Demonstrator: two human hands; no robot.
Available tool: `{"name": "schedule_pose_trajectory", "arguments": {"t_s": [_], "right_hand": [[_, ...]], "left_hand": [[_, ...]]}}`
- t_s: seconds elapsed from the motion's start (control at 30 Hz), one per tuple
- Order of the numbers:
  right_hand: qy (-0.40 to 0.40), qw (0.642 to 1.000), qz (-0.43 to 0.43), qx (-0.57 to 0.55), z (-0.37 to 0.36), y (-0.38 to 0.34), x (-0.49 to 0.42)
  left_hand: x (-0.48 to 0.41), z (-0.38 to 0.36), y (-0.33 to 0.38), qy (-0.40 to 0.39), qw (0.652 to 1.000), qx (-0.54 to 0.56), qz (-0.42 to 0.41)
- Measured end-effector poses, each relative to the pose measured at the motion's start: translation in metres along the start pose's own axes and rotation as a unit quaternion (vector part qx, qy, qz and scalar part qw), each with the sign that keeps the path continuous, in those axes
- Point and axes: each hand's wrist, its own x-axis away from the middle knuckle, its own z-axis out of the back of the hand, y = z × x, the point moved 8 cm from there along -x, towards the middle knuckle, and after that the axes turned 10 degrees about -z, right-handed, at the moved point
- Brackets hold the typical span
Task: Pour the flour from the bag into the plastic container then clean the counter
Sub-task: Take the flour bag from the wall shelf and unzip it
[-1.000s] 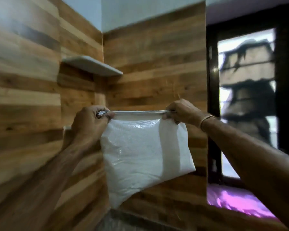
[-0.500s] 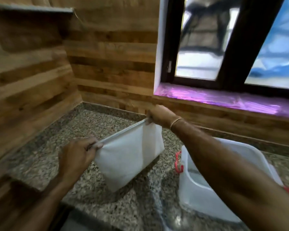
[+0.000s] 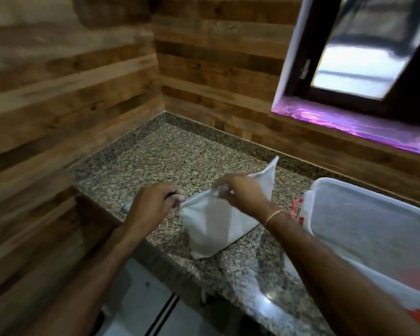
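Note:
A white flour bag (image 3: 216, 226) stands upright on the speckled granite counter (image 3: 170, 161), its bottom resting near the front edge. My left hand (image 3: 153, 204) pinches the left end of the bag's top seam. My right hand (image 3: 243, 195) grips the seam near its middle, and the bag's far corner sticks up behind it. A large clear plastic container (image 3: 374, 229) with red clips sits on the counter just right of the bag, partly hidden by my right forearm.
Wood-panelled walls close the counter on the left and at the back. A dark-framed window (image 3: 354, 59) with a purple-lit sill is at the upper right. The counter's front edge drops to a pale floor below.
The bag came down from in front of the wall and now rests on the counter. My right hand slid from the seam's far end toward its middle. The view tilted down.

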Motion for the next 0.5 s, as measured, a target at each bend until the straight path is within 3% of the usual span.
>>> {"name": "schedule_pose_trajectory", "arguments": {"t_s": [0.07,0.17,0.3,0.4,0.5], "right_hand": [[-0.043,0.996,0.048,-0.065,-0.032,-0.044,0.011],[-0.027,0.986,0.063,-0.153,-0.063,-0.071,0.014],[0.027,0.958,-0.027,-0.284,-0.065,-0.062,0.015],[-0.001,0.919,-0.094,-0.384,-0.069,-0.047,0.014],[-0.039,0.856,-0.163,-0.49,-0.076,-0.036,0.012]], "left_hand": [[-0.006,0.004,0.003,-0.015,1.0,0.019,-0.012],[-0.012,0.01,0.001,0.003,0.999,0.051,-0.006],[-0.014,0.018,-0.007,0.037,0.985,0.168,0.0],[0.002,0.012,-0.03,0.091,0.958,0.267,0.049],[0.022,-0.023,-0.043,0.033,0.969,0.235,0.069]]}}
